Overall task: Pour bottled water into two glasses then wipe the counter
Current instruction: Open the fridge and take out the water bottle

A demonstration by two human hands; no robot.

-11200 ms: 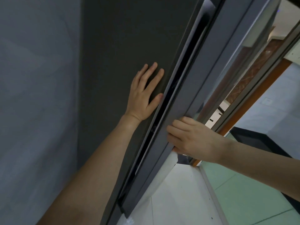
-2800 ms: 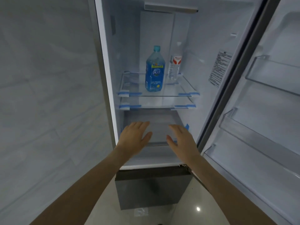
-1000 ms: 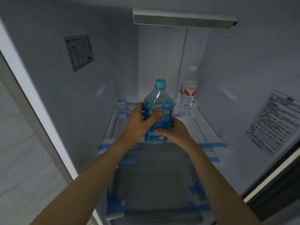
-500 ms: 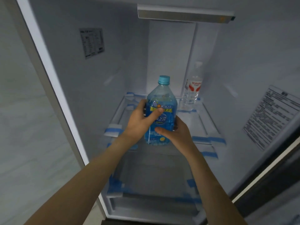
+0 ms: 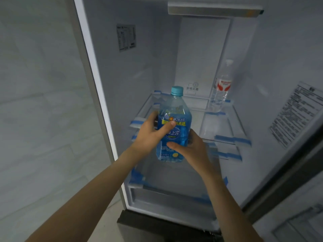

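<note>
A big blue bottle (image 5: 174, 117) with a light blue cap and a blue and yellow label is upright between both my hands, in front of the open fridge's glass shelf (image 5: 225, 130). My left hand (image 5: 152, 135) grips its left side, thumb across the label. My right hand (image 5: 190, 147) holds its lower right side, thumb on the front. A smaller clear bottle (image 5: 220, 89) with a red and white label stands at the back right of the shelf.
The fridge's white interior surrounds the hands, with a lower drawer (image 5: 171, 186) below and blue tape on the shelf edges. The open door (image 5: 300, 189) stands at the right. A pale tiled wall (image 5: 43, 119) is at the left.
Since a second ago both hands have drawn the blue bottle off the shelf toward me and slightly lower. Earlier the fridge door was opened and the hands reached in.
</note>
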